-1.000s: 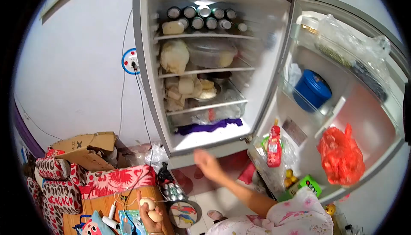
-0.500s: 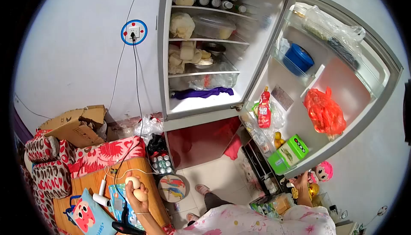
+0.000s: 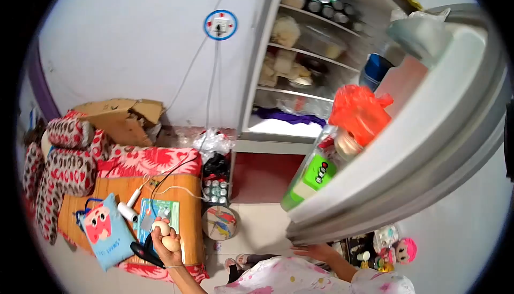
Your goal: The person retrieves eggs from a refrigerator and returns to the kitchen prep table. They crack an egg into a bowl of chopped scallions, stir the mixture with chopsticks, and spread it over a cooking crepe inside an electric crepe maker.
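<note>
Two eggs [image 3: 171,244] are clasped in the left hand [image 3: 170,256], while the fridge door [image 3: 383,184], long axis slanted up and rightward, is flanked just below its lower corner by the nearer right hand [image 3: 317,251], grip indeterminable.

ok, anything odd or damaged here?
Two things. A crumpled purple cloth lies at the bottom of the fridge, an unusual place for fabric. The cardboard box by the wall looks torn, its right end ragged. No spill visible.
</note>
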Available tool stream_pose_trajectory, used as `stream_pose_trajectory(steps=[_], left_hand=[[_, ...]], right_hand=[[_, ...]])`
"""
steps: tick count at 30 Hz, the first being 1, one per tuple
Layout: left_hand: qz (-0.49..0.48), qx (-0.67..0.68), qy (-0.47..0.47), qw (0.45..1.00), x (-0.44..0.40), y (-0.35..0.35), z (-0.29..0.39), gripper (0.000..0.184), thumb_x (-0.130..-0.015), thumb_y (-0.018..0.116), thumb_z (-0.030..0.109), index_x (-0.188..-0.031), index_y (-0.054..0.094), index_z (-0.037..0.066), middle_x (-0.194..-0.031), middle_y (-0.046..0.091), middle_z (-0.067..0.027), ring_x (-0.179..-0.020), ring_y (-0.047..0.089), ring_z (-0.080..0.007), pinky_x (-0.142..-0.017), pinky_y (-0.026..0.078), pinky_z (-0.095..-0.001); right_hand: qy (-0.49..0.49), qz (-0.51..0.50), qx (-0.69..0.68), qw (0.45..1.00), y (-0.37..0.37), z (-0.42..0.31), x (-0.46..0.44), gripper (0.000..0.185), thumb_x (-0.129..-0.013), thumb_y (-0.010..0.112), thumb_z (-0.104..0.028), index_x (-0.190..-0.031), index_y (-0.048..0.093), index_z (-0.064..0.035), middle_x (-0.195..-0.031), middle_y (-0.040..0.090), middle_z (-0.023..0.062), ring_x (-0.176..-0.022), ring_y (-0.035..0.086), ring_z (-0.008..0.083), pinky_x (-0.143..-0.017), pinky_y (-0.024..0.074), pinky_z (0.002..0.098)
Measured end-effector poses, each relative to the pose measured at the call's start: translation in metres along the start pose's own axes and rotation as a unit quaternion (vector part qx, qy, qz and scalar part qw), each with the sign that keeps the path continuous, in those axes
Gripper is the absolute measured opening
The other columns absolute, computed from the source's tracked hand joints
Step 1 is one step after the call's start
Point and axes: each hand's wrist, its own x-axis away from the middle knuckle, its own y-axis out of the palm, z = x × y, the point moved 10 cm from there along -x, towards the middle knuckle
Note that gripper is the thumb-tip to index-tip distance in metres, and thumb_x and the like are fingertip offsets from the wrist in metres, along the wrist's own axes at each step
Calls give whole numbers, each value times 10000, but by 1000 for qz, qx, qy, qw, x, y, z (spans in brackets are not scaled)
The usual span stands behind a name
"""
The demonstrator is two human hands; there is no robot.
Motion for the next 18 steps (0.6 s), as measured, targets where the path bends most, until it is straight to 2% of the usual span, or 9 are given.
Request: stream_pose_trajectory(steps=[2, 4, 8, 12, 13, 14, 15, 17, 18], left_hand=[[45, 17, 18, 999, 12, -21, 11, 302, -830, 494, 247, -1080, 470, 79, -899, 539, -66, -486, 445, -110, -395, 400, -231], [58, 34, 61, 996, 28, -36, 27, 303, -825, 506, 244, -1076, 471, 77, -904, 542, -67, -496, 451, -110, -402, 418, -232], [164, 55, 154, 973, 88, -79, 65, 291, -824, 508, 256, -1047, 487, 70, -901, 554, -69, -516, 457, -111, -405, 415, -227], [247, 109, 265, 926, 178, -101, 108, 273, -827, 505, 234, -1025, 495, 46, -892, 551, -68, -521, 421, -112, -414, 400, -219], [250, 132, 295, 913, 201, -115, 116, 254, -839, 502, 223, -1016, 495, 41, -913, 548, -83, -544, 429, -121, -433, 409, -221], [268, 137, 321, 898, 223, -127, 123, 254, -839, 502, 223, -1016, 495, 41, -913, 548, -83, -544, 429, -121, -433, 409, -221], [286, 161, 357, 874, 243, -137, 123, 245, -845, 498, 222, -1006, 493, 37, -924, 545, -94, -561, 436, -127, -447, 417, -221], [290, 213, 411, 838, 284, -161, 130, 220, -861, 484, 212, -970, 485, 21, -944, 534, -124, -615, 456, -147, -488, 437, -228], [297, 244, 424, 820, 301, -170, 132, 219, -862, 484, 215, -954, 483, 16, -954, 529, -129, -642, 472, -155, -500, 448, -231]], right_hand=[[-31, -126, -4, 992, 13, -2, -56, 635, -888, 330, -492, -1300, 267, -14, -1290, 369, 215, -1185, 382, 339, -941, 361, 459], [-2, 6, 105, 994, 42, -32, -95, 600, -885, 329, -503, -1228, 347, -11, -1234, 422, 237, -1118, 455, 346, -904, 397, 452], [-20, 60, 94, 994, 80, -89, -174, 526, -861, 372, -519, -1014, 462, -24, -1081, 532, 208, -973, 551, 309, -808, 462, 417], [-84, -86, 52, 991, 129, -152, -246, 583, -813, 446, -559, -896, 524, 12, -919, 582, 123, -799, 581, 211, -710, 489, 295], [-71, -117, 30, 990, 132, -162, -266, 663, -769, 466, -604, -923, 518, 40, -943, 574, 155, -826, 575, 217, -734, 491, 300], [-93, -5, -6, 996, 129, -178, -275, 798, -708, 499, -648, -976, 488, 104, -955, 564, 190, -839, 569, 243, -761, 492, 316], [-54, -120, -57, 990, 129, -191, -312, 940, -660, 529, -668, -1067, 412, 172, -1014, 531, 215, -906, 542, 265, -805, 477, 336], [-63, -39, -213, 974, 127, -220, -333, 1067, -625, 652, -557, -1176, 185, 229, -1222, 346, 251, -1057, 455, 297, -903, 436, 359], [-32, -27, -279, 959, 136, -224, -336, 1041, -638, 670, -509, -1265, 130, 122, -1262, 310, 219, -1079, 427, 308, -919, 429, 369]])
